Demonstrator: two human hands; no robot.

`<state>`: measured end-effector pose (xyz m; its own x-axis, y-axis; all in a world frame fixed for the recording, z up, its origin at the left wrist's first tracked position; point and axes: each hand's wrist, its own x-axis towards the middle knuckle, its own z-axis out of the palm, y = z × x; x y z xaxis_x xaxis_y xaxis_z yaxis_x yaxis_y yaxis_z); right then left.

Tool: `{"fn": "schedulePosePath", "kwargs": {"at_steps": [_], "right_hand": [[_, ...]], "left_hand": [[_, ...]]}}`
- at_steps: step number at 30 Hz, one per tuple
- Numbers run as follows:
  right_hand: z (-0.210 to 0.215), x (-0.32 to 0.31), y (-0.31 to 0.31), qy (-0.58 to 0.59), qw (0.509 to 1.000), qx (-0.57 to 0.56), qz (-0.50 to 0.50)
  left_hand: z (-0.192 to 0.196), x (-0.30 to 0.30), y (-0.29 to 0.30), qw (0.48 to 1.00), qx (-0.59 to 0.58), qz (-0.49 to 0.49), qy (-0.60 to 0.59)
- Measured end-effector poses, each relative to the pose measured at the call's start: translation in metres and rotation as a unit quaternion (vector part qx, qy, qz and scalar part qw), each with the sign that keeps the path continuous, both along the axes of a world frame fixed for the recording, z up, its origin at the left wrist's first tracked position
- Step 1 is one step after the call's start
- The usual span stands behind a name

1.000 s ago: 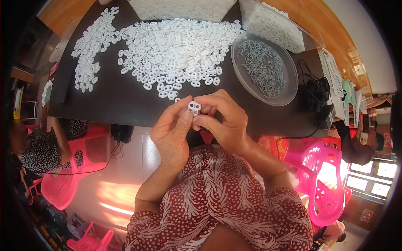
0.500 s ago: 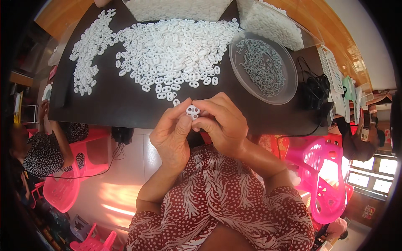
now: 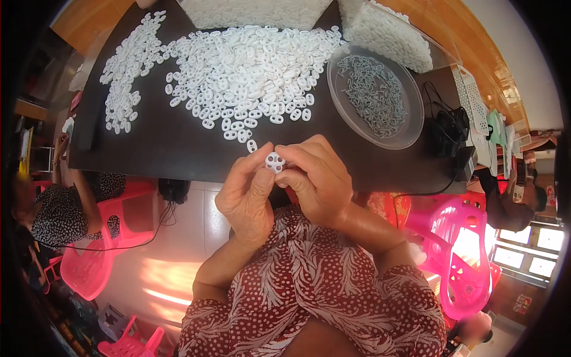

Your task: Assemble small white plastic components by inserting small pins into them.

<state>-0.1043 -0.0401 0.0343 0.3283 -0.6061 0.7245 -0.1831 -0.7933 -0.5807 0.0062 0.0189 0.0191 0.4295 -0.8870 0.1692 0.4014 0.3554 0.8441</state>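
Note:
Between my fingertips are white plastic oval pieces with two holes each (image 3: 275,160), two of them side by side against each other. My left hand (image 3: 247,199) pinches them from the left with thumb and forefinger. From the right, my right hand (image 3: 318,181) pinches the same pieces, its other fingers curled in. Just beyond my fingertips a single loose white piece (image 3: 251,146) lies on the dark table (image 3: 196,157). Farther back spreads a large heap of the same white two-hole pieces (image 3: 250,65).
A smaller pile of white pieces (image 3: 128,71) lies at left. On the right stands a round clear tub (image 3: 413,134) of grey screws, near black cables (image 3: 446,128). Clear containers of white pieces (image 3: 386,35) line the back. Pink chairs (image 3: 455,256) flank me; other people sit at both sides.
The two white pieces in my fingers have turned slightly and now sit more evenly against each other. Both hands have otherwise barely moved.

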Motion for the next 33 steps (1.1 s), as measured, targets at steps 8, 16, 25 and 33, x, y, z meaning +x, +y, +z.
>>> {"fn": "schedulePosePath", "kwargs": {"at_steps": [8,16,25,33], "right_hand": [[-0.002,0.0,0.0,-0.016,0.999,-0.023,0.017],[-0.002,0.001,0.001,-0.006,1.0,-0.02,0.002],[-0.001,0.001,0.002,0.009,1.0,0.006,0.008],[0.001,0.007,0.01,-0.014,0.999,0.038,0.002]], "left_hand": [[-0.003,-0.004,0.001,0.999,-0.014,0.038,-0.02],[-0.002,-0.004,-0.002,0.999,-0.018,0.038,-0.029],[0.003,-0.002,-0.003,0.998,0.017,0.05,-0.023],[0.0,-0.002,0.003,0.999,0.011,0.029,-0.029]]}}
